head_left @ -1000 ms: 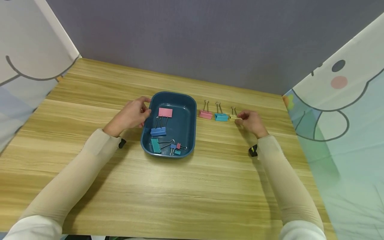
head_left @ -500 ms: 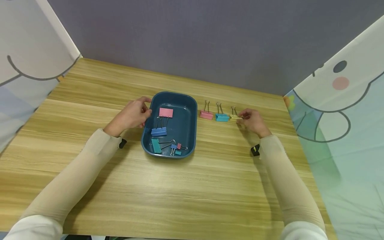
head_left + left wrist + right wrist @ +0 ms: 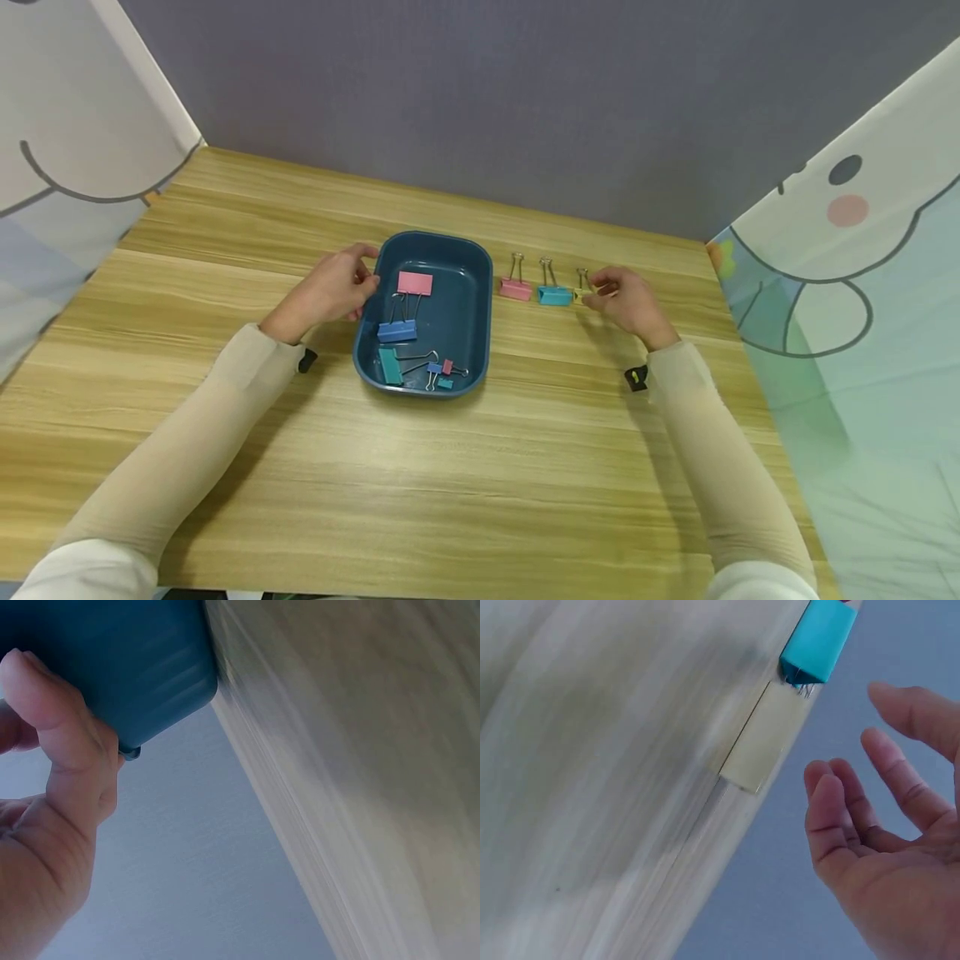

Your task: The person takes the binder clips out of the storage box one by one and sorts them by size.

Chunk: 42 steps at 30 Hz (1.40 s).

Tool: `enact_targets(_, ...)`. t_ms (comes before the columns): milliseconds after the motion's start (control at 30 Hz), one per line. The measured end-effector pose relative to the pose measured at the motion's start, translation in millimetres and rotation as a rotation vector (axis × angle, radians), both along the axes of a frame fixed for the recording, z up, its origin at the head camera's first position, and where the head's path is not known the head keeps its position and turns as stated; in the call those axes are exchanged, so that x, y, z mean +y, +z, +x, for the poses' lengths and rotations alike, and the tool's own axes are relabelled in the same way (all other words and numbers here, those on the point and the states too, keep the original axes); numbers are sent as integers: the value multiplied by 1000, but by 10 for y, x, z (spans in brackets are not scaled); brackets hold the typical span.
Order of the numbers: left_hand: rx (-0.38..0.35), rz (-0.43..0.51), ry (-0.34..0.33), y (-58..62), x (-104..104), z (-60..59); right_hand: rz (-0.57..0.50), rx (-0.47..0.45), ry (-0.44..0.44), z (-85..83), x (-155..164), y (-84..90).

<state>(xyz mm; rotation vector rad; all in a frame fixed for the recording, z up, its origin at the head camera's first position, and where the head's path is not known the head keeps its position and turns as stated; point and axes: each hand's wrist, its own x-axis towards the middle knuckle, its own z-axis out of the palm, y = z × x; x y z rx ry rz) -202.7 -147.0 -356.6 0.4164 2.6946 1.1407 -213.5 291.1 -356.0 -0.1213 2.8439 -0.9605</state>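
My left hand (image 3: pixel 326 287) holds the left rim of a dark blue tray (image 3: pixel 486 333), thumb and fingers at its edge; the left wrist view shows curled fingers against the outer wall (image 3: pixel 161 675). My right hand (image 3: pixel 630 304) hovers by a yellow binder clip (image 3: pixel 578 296), covering its right end in the head view. In the right wrist view, the fingers are spread and hold nothing, apart from that yellow clip (image 3: pixel 754 742). Left of it stand a light blue binder clip (image 3: pixel 555 296) and a pink one (image 3: pixel 516 289), handles up, in a row.
Inside the tray lie a large pink clip (image 3: pixel 415 283), a blue clip (image 3: pixel 397 331), a teal clip (image 3: pixel 390 367) and several small clips (image 3: pixel 435 368). The wooden table (image 3: pixel 480 483) meets a grey panel (image 3: pixel 450 108) behind, with printed cloth (image 3: pixel 862 333) at the right.
My right fingers have come off the right end of the yellow clip and shifted slightly left above it. The left hand, tray and clips stay where they were.
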Motion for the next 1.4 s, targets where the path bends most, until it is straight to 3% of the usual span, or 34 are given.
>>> enact_targets(267,3,-5,-1,15,3,4,-29,144,105,59,-183,39)
enact_targets(700,-7,8,4,-14,10,67,-24,314,354,340,-737,260)
enact_targets(1033,11,23,-7,-6,21,55,-61,430,491,433,-1070,334)
enact_targets(1400,22,20,-26,5,57,11,-50,433,602,497,-1343,287)
